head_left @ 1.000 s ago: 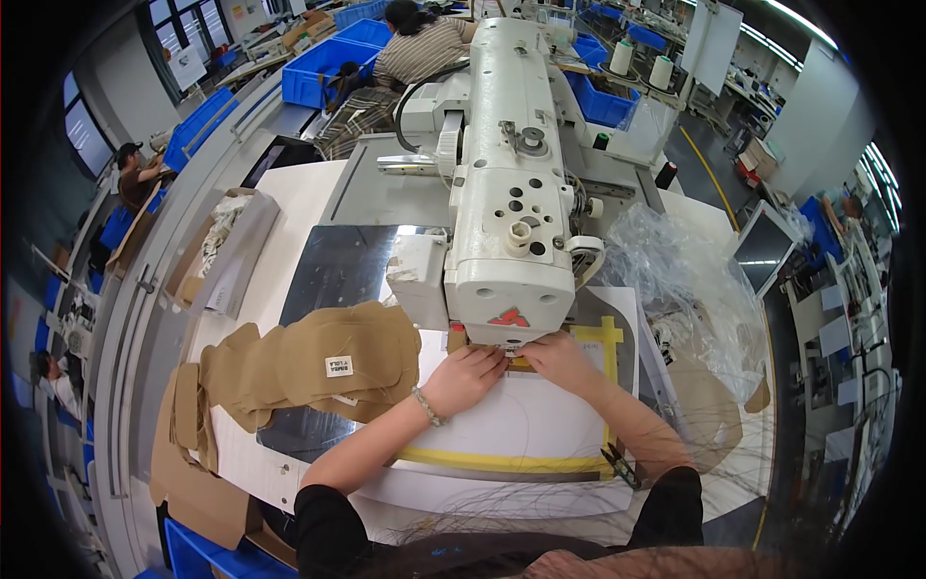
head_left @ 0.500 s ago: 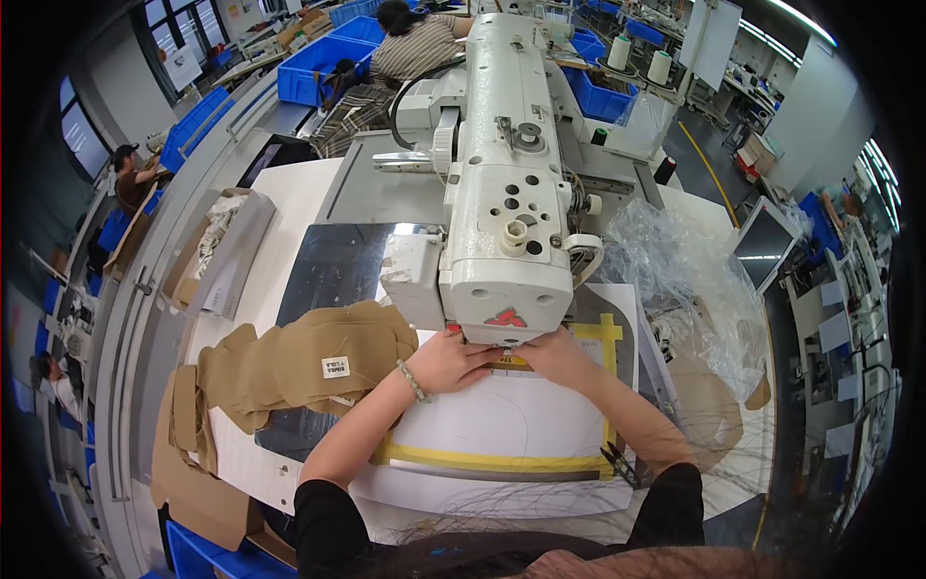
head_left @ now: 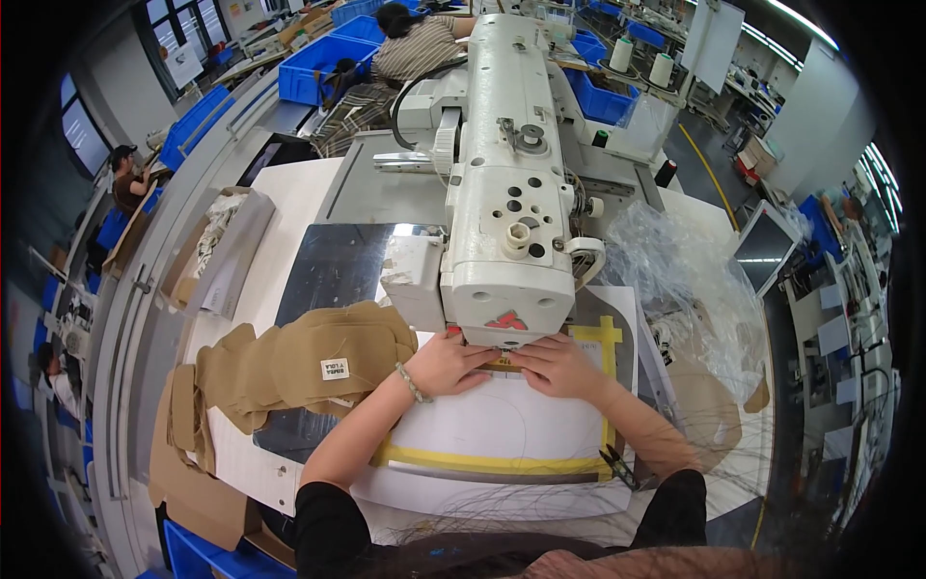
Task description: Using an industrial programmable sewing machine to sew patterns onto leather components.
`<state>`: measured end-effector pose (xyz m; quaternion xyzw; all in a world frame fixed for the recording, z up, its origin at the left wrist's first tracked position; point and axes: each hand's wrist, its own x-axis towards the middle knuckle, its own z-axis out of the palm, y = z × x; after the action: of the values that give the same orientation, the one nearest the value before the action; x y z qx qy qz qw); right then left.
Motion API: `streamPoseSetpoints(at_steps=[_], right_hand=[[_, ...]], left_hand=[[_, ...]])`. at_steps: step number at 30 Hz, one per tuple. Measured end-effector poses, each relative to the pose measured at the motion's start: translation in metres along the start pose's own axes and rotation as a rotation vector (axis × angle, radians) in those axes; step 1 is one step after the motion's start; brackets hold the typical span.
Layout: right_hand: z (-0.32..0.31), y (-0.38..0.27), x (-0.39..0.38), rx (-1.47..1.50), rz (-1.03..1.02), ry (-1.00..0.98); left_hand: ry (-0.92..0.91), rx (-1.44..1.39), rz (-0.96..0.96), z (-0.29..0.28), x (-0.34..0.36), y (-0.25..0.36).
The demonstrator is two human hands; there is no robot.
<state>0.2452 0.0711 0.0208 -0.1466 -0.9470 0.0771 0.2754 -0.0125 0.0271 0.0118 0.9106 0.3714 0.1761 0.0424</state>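
Note:
Under the head of a white industrial sewing machine, both hands lie on white sheeting edged with yellow tape. My left hand, a beaded bracelet at its wrist, rests with fingers stretched toward the needle area. Opposite it, my right hand lies flat with fingers spread and tips close to the left fingertips. Between them shows a small brown strip, partly hidden by the fingers and machine head. Left of my left hand is a stack of tan fabric pieces, the top one bearing a white label.
A dark metal plate lies beside the machine, and a cardboard box holds pale pieces farther left. Clear plastic bags cover the right side. Small thread snips lie by my right forearm. Co-workers sit beyond.
My right hand has drawn slightly back from under the machine head, and its fingers now show more fully, spread flat. My left hand stays nearly still.

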Motion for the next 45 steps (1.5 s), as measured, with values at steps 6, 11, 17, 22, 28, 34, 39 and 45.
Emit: streamPoseSetpoints(at_steps=[6, 11, 17, 22, 28, 34, 39, 45], right_hand=[[0.005, -0.004, 0.009, 0.015, 0.032, 0.031], [0.004, -0.001, 0.007, 0.034, 0.027, 0.004], [0.000, -0.003, 0.012, 0.073, 0.041, -0.028], [0.001, -0.001, 0.013, 0.063, 0.063, -0.028], [0.004, -0.004, 0.010, 0.042, 0.064, 0.029], [0.009, -0.006, 0.008, 0.015, 0.095, 0.025], [0.007, -0.007, 0.007, 0.008, 0.105, 0.038], [0.007, -0.007, 0.001, 0.004, 0.124, 0.011]], left_hand=[[0.049, -0.074, 0.007, 0.004, 0.001, -0.001], [0.044, -0.065, 0.010, 0.002, 0.001, -0.001], [0.067, -0.095, -0.016, -0.007, -0.007, -0.002], [0.115, 0.038, -0.020, -0.007, -0.013, 0.003], [0.125, 0.074, -0.022, -0.006, -0.012, 0.007], [0.098, 0.061, -0.057, -0.005, -0.014, 0.009], [0.070, 0.001, -0.084, -0.011, -0.012, 0.008], [0.091, 0.003, -0.114, -0.019, -0.013, 0.006]])
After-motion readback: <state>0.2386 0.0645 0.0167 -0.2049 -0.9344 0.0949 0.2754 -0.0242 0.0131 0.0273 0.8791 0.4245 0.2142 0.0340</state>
